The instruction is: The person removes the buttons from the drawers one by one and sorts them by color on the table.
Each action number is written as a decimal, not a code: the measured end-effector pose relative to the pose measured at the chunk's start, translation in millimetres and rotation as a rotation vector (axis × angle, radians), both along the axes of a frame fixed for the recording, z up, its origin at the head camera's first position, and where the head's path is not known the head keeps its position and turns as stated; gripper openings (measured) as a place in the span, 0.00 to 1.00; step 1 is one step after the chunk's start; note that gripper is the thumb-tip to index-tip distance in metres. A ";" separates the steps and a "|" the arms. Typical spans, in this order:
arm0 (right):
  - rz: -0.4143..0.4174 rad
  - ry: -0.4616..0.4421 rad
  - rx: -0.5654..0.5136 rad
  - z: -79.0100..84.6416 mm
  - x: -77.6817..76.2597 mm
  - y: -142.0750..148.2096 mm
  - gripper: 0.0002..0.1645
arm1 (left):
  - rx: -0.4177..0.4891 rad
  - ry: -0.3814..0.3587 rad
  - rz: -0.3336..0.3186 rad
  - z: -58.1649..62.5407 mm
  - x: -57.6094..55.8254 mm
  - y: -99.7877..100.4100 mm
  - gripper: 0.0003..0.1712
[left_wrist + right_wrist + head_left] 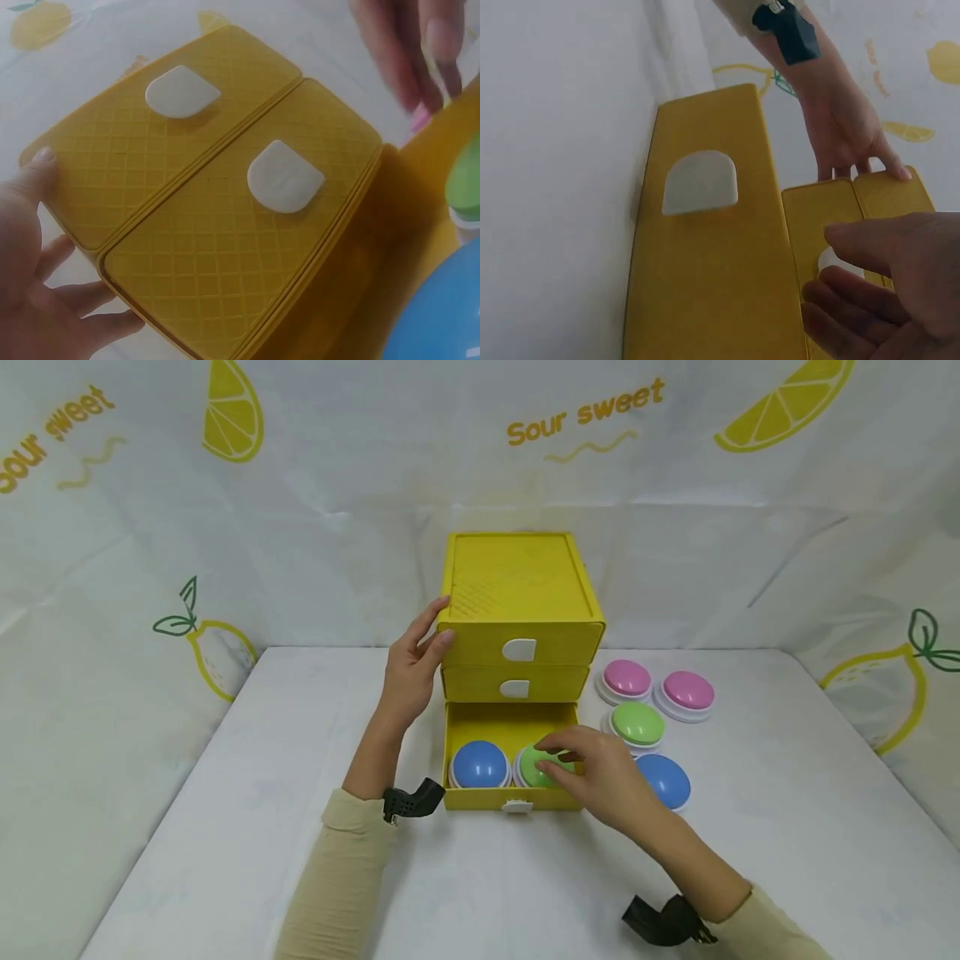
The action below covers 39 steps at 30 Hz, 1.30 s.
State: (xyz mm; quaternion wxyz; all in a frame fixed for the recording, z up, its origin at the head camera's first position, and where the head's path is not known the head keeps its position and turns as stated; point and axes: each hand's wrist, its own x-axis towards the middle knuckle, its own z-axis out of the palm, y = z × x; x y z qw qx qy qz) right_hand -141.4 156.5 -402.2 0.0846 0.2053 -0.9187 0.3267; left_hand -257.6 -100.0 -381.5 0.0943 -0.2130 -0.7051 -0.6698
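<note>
A yellow drawer unit [517, 577] has its bottom drawer [480, 799] pulled out. Inside lie a blue dome-shaped push button [480, 764] and a green one [529, 768], side by side on white bases. My left hand [412, 672] rests against the unit's left side, fingers extended along it and thumb [41, 161] at the front edge of the top drawer. Above the green button is my right hand [600, 772], partly covering it in the head view. The right wrist view shows that hand's thumb and loosely bent fingers [847, 319] apart, with nothing between them.
Right of the unit, two pink buttons [627, 677] [688, 691], a green button [638, 723] and a blue button [666, 781] sit on the white table [225, 860]. A lemon-print cloth [360, 543] hangs close behind the unit. The two upper drawers are closed.
</note>
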 end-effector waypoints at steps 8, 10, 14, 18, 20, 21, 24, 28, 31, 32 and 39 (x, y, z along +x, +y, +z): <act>0.089 -0.240 0.170 2.7 -35.7 4.8 0.27 | 0.012 -0.011 -0.010 -0.4 0.0 -1.2 0.28; 0.112 -0.280 0.203 3.1 -40.3 4.9 0.29 | 0.014 -0.012 -0.015 -0.1 0.2 -0.5 0.29; 0.158 -0.319 0.271 5.2 -46.6 3.4 0.30 | 0.011 -0.011 -0.013 0.5 0.6 0.4 0.29; 0.182 -0.342 0.330 5.8 -51.6 -0.6 0.28 | 0.009 -0.001 -0.009 1.0 0.5 0.2 0.28; 0.186 -0.356 0.360 5.7 -53.2 -2.9 0.28 | 0.010 0.003 -0.009 0.9 0.2 0.1 0.28; 0.189 -0.369 0.377 5.7 -53.6 -4.1 0.28 | 0.009 0.002 -0.009 0.8 0.2 0.1 0.28; 0.208 -0.397 0.430 6.0 -54.1 -6.8 0.28 | 0.009 0.001 -0.008 0.2 0.2 -0.1 0.28; 0.223 -0.405 0.454 7.6 -54.2 -8.9 0.27 | 0.009 0.001 -0.001 -0.7 0.1 -0.9 0.28; 0.207 -0.387 0.423 7.9 -54.1 -7.9 0.26 | 0.009 -0.005 0.000 -1.9 -0.8 -0.7 0.28; 0.204 -0.378 0.410 7.8 -54.0 -7.2 0.26 | 0.007 -0.007 0.002 -2.2 -1.2 -0.5 0.29; 0.183 -0.312 0.333 6.6 -56.4 -1.8 0.31 | -0.001 -0.019 0.010 -2.3 -0.9 0.2 0.28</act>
